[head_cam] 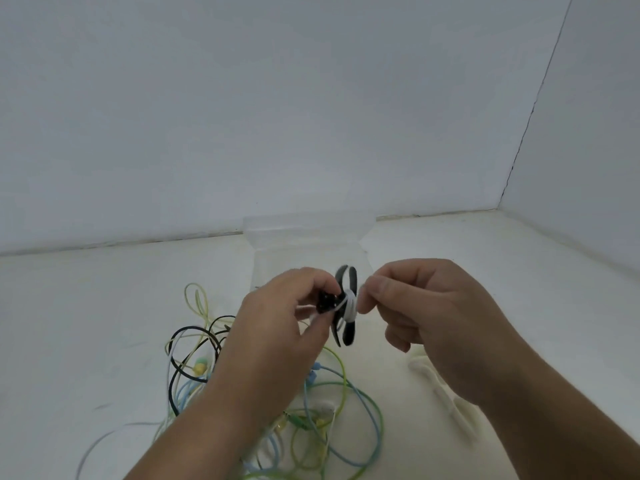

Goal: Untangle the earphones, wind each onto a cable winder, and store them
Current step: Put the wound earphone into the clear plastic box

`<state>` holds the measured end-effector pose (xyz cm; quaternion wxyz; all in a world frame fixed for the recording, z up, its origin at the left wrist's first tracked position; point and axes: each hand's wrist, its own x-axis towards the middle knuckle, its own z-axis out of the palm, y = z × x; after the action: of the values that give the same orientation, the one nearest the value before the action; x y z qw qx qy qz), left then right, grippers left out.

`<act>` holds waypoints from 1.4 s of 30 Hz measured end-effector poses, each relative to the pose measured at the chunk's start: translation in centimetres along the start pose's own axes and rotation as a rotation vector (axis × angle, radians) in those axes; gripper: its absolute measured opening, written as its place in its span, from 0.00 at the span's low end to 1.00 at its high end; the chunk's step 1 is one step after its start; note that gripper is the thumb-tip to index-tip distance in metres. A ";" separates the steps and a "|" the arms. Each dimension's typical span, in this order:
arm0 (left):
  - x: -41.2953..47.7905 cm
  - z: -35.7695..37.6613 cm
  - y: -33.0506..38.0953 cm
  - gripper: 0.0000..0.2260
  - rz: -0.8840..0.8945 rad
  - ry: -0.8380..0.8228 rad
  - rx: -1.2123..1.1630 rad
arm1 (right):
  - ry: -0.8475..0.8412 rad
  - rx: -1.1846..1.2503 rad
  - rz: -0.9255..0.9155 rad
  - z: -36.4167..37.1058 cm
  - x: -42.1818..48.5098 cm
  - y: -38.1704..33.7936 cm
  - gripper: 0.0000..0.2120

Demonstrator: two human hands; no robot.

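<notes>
What the container holds: the clear container (pixel 277 237) stands at the far middle of the tabletop (pixel 104 323), close to the wall (pixel 311 98). Its walls are see-through and the hands cover its near part, so its contents cannot be told.
Task's thing: a black cable winder (pixel 349 337) is held above the tabletop, in front of the container and between the two hands. A white earphone cable (pixel 350 303) is wrapped in several turns round its middle. One flap points far, the other near.
Loose earphones: a tangle (pixel 311 410) of black, yellow-green, light blue and white cables lies on the near tabletop. The cables cross and touch one another.
Hidden: the left forearm covers the tangle's middle, and the bottom edge cuts off its nearest loops.
Hard to make out: a pale long piece (pixel 440 386) lies on the tabletop at the right, blurred and partly under the right forearm.
Left hand (pixel 287 317): fingers curled, thumb and fingertips pinching a small black part (pixel 325 303) at the winder's left side. Whether this belongs to the winder or to the earphone I cannot tell.
Right hand (pixel 422 313): thumb and forefinger pinch the white cable just right of the winder, with the other fingers curled under.
Arms: both forearms rise from the bottom edge and converge at the winder.
</notes>
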<state>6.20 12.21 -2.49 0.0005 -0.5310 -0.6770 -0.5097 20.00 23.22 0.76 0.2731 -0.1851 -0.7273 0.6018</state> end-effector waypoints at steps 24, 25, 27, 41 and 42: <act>-0.2 0.4 0.4 0.14 -0.049 -0.227 -0.216 | 0.275 -0.335 -0.144 -1.1 0.7 0.5 0.14; -0.3 0.4 0.5 0.13 -0.051 -0.237 -0.238 | 0.276 -0.356 -0.134 -1.1 0.8 0.7 0.14; -0.3 0.3 0.7 0.13 -0.069 -0.242 -0.308 | 0.280 -0.372 -0.081 -1.2 1.1 1.1 0.14; 0.6 0.0 0.1 0.11 -0.214 0.175 -0.561 | -0.217 -0.245 0.185 0.5 0.8 2.1 0.16; 0.6 0.0 0.2 0.11 -0.220 0.184 -0.539 | -0.213 -0.272 0.180 0.4 0.8 2.0 0.15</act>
<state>6.07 12.61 -2.05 -0.1342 -0.3869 -0.5679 -0.7140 19.00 23.77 -1.09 0.1121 -0.2197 -0.8072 0.5363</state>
